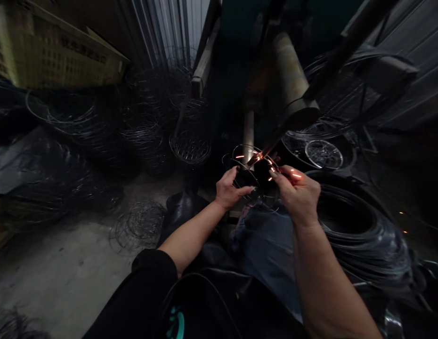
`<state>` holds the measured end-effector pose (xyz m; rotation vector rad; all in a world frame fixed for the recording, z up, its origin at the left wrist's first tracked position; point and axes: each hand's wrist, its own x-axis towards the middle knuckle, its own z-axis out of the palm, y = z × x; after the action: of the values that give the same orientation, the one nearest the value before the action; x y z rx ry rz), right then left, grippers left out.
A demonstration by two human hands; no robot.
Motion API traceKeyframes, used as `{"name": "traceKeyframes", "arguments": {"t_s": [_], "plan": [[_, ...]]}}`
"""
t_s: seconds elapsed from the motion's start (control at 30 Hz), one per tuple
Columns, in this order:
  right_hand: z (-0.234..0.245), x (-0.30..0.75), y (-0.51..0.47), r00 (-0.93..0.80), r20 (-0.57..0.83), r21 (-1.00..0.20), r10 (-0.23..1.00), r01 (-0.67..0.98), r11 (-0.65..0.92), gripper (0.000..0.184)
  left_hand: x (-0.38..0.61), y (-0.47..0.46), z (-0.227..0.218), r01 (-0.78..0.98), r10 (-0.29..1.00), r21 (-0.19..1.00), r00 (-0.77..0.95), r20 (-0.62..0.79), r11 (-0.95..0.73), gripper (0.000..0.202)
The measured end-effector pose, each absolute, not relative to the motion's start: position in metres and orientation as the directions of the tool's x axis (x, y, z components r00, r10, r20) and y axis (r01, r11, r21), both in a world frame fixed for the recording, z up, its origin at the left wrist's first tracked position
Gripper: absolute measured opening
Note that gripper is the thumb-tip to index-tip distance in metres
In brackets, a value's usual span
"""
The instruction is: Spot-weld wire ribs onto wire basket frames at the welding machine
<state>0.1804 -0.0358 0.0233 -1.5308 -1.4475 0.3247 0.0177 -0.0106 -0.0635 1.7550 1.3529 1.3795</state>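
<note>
Head view: our left hand [229, 189] and right hand [299, 194] are each clamped on a frame [240, 149], held between them above our lap. Sparks [261, 154] fly where it meets the rod [279, 132].

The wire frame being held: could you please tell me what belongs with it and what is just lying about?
In hand: wire frame, held by left hand and right hand; sparking welder tip.
Lying about: stacked wire baskets; black wire coil; cardboard box.
</note>
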Motion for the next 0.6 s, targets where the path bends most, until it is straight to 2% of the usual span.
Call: {"name": "traceKeyframes", "arguments": {"t_s": [0.07, 0.17, 0.3, 0.43, 0.6], "plan": [[0.022, 0.180, -0.043, 0.260, 0.470, -0.718, 0.843, 0.669, 0.193, 0.033, 0.018, -0.012, -0.062, 0.387, 0.926, 0.856, -0.018, 0.377, -0.342, 0.074], [0.019, 0.176, -0.060, 0.252, 0.627, -0.573, 0.737, 0.790, 0.217, 0.032, 0.019, -0.014, -0.059, 0.408, 0.927, 0.853, -0.042, 0.373, -0.325, 0.076], [0.010, 0.168, -0.082, 0.151, 0.674, -0.482, 0.723, 0.832, 0.275, 0.025, 0.021, -0.018, -0.057, 0.413, 0.926, 0.859, -0.084, 0.368, -0.303, 0.073], [0.001, 0.166, -0.092, 0.137, 0.678, -0.495, 0.722, 0.812, 0.310, 0.023, 0.020, -0.016, -0.057, 0.429, 0.923, 0.857, -0.115, 0.366, -0.286, 0.071], [0.001, 0.164, -0.103, 0.179, 0.605, -0.584, 0.776, 0.762, 0.280, 0.020, 0.014, -0.005, -0.053, 0.488, 0.908, 0.819, -0.116, 0.402, -0.301, 0.066]]}}
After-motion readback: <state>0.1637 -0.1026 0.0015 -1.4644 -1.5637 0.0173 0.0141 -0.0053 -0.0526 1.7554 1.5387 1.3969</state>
